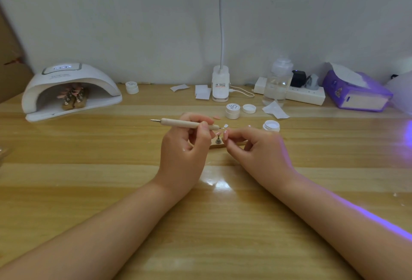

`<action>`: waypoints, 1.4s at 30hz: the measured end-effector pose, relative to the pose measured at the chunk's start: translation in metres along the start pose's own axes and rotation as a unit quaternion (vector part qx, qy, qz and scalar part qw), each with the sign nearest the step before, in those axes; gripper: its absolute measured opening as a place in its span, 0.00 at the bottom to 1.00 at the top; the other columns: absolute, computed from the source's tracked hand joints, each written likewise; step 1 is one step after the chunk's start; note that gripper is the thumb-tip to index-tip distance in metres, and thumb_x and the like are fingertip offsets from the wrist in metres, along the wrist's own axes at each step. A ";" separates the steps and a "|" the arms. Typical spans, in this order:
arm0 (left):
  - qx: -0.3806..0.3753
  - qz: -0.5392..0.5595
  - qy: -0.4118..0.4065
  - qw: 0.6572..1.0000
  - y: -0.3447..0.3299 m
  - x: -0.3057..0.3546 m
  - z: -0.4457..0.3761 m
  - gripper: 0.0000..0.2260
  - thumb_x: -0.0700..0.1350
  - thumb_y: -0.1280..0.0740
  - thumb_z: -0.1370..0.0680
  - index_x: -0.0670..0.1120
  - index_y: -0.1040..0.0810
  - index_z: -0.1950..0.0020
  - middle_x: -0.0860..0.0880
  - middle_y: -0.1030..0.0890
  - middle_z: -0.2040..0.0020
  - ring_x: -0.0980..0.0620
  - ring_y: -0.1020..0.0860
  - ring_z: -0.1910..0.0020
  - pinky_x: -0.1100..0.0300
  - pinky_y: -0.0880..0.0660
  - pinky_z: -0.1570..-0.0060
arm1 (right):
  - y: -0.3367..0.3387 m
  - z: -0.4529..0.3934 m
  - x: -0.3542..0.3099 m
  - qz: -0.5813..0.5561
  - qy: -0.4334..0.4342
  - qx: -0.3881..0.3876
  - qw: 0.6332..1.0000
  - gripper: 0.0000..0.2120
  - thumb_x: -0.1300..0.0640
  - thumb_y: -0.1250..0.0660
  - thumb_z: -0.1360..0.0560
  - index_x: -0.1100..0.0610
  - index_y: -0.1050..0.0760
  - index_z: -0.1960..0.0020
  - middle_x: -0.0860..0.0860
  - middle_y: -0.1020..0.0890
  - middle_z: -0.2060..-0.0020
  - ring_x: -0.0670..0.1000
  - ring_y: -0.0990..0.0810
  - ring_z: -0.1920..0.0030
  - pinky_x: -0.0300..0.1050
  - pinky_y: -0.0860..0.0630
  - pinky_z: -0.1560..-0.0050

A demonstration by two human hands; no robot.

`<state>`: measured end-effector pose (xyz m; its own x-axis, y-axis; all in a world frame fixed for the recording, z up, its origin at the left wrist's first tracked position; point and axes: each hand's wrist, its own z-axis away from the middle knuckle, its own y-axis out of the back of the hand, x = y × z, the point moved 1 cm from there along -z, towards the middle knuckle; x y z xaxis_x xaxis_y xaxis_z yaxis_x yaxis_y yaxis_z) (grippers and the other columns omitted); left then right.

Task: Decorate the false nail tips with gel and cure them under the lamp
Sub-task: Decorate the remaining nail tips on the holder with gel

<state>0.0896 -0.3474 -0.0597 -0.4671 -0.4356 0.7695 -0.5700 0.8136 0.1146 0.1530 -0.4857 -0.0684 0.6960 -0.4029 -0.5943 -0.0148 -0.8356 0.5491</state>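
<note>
**While I dot gel, a slip could smear the nail tip**

Between my hands, a pale false nail tip (219,133) sits on a small stand (218,141) on the wooden table (223,224). My left hand (185,146) grips a wooden dotting tool (189,124), its point just above the tip. My right hand (254,146) has its fingers curled beside the stand; whether it pinches it, I cannot tell. A shaky stroke may smear gel or topple the stand. The curing lamp (71,92), far left, already shelters other tips.

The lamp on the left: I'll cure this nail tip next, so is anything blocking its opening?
Yes. Wooden holders with pink nail tips already stand inside the lamp, filling the middle of its opening. The table between looks bare.
</note>
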 end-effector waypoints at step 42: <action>-0.024 -0.028 -0.017 0.999 0.000 0.002 0.000 0.07 0.42 0.39 0.24 0.53 0.25 0.58 0.60 0.19 0.63 0.55 0.20 0.64 0.63 0.25 0.65 | 0.001 -0.001 -0.001 -0.009 -0.013 -0.011 1.000 0.04 0.58 0.29 0.28 0.51 0.16 0.55 0.43 0.16 0.62 0.33 0.26 0.70 0.36 0.30 0.65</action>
<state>0.0885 -0.3490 -0.0582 -0.4595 -0.4926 0.7390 -0.5625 0.8053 0.1871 0.1530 -0.4861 -0.0666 0.6776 -0.3970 -0.6191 0.0137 -0.8348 0.5504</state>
